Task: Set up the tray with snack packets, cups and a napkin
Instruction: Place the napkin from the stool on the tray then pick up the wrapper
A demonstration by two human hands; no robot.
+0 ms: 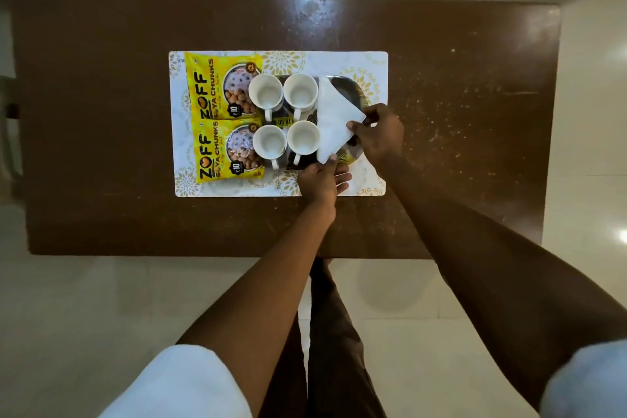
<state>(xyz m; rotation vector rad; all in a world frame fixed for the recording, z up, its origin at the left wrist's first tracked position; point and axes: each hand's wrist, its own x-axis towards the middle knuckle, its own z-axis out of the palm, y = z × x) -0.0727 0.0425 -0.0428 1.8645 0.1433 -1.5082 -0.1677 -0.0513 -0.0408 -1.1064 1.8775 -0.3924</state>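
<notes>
A dark tray (353, 86) lies on a white patterned placemat (339, 59). Two yellow snack packets (220, 88) (224, 153) lie along its left side. Several white cups (265, 91) (300, 90) stand in two rows in the middle. A white napkin (334, 119) folded into a triangle lies over the tray's right part. My right hand (380, 136) pinches the napkin's right corner. My left hand (322, 180) pinches its near tip at the tray's front edge.
The placemat sits in the middle of a dark brown wooden table (458, 112) with scuffed, speckled patches on the right. Pale tiled floor (101, 299) surrounds the table, and my legs (336, 332) stand at its near edge.
</notes>
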